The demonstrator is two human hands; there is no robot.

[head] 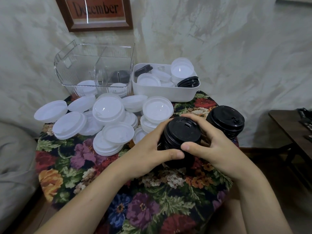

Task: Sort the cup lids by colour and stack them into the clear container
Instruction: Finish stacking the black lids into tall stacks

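Observation:
A stack of black lids (183, 132) stands on the floral table (152, 208). My left hand (148, 149) and my right hand (212, 142) grip it from both sides, thumbs on its near side. A second black stack (225, 121) stands just behind to the right. Several white lids (108, 114) lie piled on the table's left half. The clear container (94, 65) stands at the back left with dividers inside; a few white lids and something dark show through its front wall.
A white tub (162, 92) at the back right holds several white lids and a few black ones. A grey cushion lies off the table's left edge. A dark wooden table (290, 129) stands to the right. A framed "December" sign hangs on the wall.

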